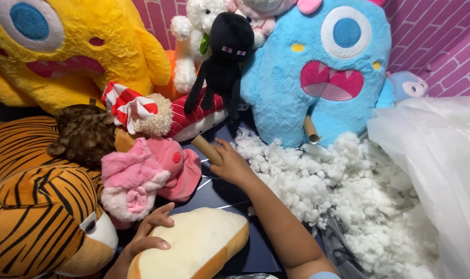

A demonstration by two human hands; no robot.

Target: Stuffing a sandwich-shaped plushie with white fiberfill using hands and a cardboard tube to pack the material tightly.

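yellow monster plush [74, 46]: upright, back left
blue monster plush [328, 67]: upright, back right
black figure plush [222, 62]: between them
tiger plush [33, 206]: lower left
white stuffing [343, 191]: heaped, right
clear plastic bag [442, 170]: far right

So the bread-shaped cushion [193, 248] sits at 6 o'clock under the left hand [147, 235]. Tiger plush [33, 206] at 8, one-eyed monster plush [64, 46] at 10, another monster plush [323, 67] at 1, stuffing pile [349, 191] at 4. Right hand [230, 164] dead center on a cardboard tube [206, 150].
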